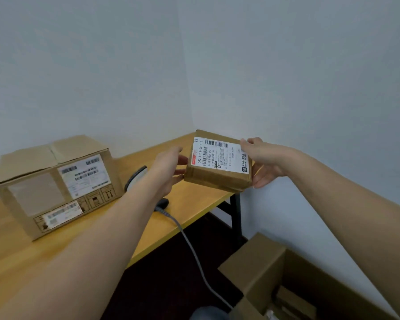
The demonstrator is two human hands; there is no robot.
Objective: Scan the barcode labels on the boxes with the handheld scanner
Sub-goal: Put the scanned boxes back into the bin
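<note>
A small brown cardboard box [217, 176] with a white barcode label [219, 153] on its upper face is held in the air over the table's right end. My right hand [263, 162] grips its right side, thumb on the label's corner and fingers curled under. My left hand [169, 167] touches its left side with nearly straight fingers. The handheld scanner [138, 177] lies on the table behind my left forearm, mostly hidden. A larger cardboard box [53, 183] with several barcode labels stands on the table at the left.
The yellow wooden table [194, 204] sits in a room corner, with a black leg at its right end. The scanner's grey cable [192, 245] hangs off the front edge. An open cardboard carton [263, 269] stands on the dark floor at the lower right.
</note>
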